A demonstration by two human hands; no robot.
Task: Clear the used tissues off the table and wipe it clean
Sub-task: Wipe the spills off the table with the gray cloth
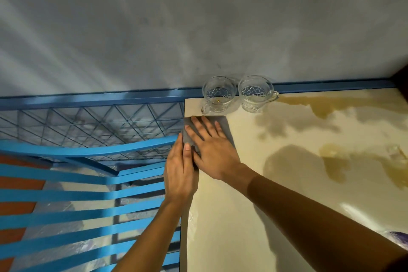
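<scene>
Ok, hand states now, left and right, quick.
Left hand: thumb on the cloth at the table edge; whether it pinches cannot be told.
Right hand: open, flat, pressing the cloth.

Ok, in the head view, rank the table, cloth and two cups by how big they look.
1. Table: by far the largest.
2. Cloth: bigger than either cup, though it is partly covered.
3. Left cup and right cup: they look alike, so I can't rank one above the other.
</scene>
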